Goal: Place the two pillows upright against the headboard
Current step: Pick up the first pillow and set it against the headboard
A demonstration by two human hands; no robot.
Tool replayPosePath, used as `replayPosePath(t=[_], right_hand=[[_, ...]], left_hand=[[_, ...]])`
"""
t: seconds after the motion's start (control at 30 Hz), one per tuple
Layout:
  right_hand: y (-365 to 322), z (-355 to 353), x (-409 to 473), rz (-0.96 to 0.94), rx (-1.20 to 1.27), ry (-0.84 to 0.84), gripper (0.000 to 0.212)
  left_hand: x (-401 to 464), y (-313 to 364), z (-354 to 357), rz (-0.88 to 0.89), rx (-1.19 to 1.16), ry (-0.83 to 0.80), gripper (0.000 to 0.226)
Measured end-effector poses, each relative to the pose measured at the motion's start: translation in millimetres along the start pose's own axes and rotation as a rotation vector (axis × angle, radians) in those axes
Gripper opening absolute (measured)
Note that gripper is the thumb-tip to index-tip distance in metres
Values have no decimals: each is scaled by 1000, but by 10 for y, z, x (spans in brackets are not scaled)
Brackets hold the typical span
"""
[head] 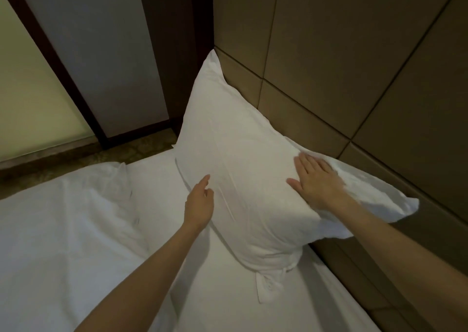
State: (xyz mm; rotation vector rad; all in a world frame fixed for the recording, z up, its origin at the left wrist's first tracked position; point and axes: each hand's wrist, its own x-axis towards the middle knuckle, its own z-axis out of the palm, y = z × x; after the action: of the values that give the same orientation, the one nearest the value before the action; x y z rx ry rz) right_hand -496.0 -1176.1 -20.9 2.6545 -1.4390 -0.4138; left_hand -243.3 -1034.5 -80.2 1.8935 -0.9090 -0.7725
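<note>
Pillows in white cases stand against the padded tan headboard (354, 53), which fills the head view from 12 to 4 o'clock. The front pillow (235, 154) leans upright on the white bed sheet (157, 192), one corner pointing up toward 12 o'clock beside the dark wooden frame (177, 40) at the headboard's edge, its lower end bunched and creased on the mattress toward 6 o'clock. A second pillow (374, 192) shows behind it at 3 o'clock, wedged between the front pillow and the headboard, only its right-hand end visible. The right hand (316, 182) lies flat on the front pillow near its right edge, fingers spread and pressed into the fabric, which dimples under the palm. The left hand (200, 202) is at the pillow's lower left side, fingers loosely curled with the forefinger pointing up toward 12 o'clock and its tip at the case; it grips nothing that can be seen. Both bare forearms reach in from 6 and 5 o'clock. A rumpled white duvet (63, 217) lies on the bed at 9 o'clock, apart from the pillows. Patterned carpet (141, 151) and a pale wall panel (33, 91) show beyond the bed toward 10 o'clock.
</note>
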Motion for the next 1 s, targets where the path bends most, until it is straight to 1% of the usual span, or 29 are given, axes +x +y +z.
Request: replayPosePath(t=[0.07,0.1,0.17,0.2,0.23,0.3,0.37,0.43,0.47,0.53,0.6,0.67,0.77,0.9,1.0], right_hand=[[-24,52,-94,106,-33,53,69],[-64,61,-147,114,-38,91,69],[-50,134,-318,14,-53,163,69],[15,201,-427,-36,-77,162,69],[100,251,-569,-34,-91,146,69],[227,313,-844,89,-88,136,70],[210,297,-1050,178,-108,98,67],[111,139,-1162,189,-89,71,61],[52,29,-1213,179,-50,87,55],[-43,-218,-1353,157,115,191,40],[-160,-444,-1573,150,371,287,36],[-315,-643,-1815,149,618,308,33],[-564,-873,-2171,121,900,326,25],[-886,-1079,-2671,75,1162,338,20],[-1104,-1149,-3013,67,1297,322,22]], left_hand=[[-96,38,-65,-17,17,17,44],[-143,73,-101,-23,30,20,43],[-261,149,-155,-27,40,28,42],[-317,187,-179,-23,43,31,41],[-389,236,-206,-18,46,33,40],[-529,325,-252,-4,43,27,38],[-708,426,-316,-3,36,21,36],[-890,529,-388,-9,2,23,34],[-978,579,-433,-15,-21,28,33],[-1165,682,-538,-18,-60,47,32],[-1418,786,-675,-6,-78,72,32],[-1709,855,-815,5,-105,86,33],[-2168,877,-1006,-4,-137,87,35],[-2751,850,-1293,7,-133,109,35],[-3100,824,-1485,8,-158,130,34]])
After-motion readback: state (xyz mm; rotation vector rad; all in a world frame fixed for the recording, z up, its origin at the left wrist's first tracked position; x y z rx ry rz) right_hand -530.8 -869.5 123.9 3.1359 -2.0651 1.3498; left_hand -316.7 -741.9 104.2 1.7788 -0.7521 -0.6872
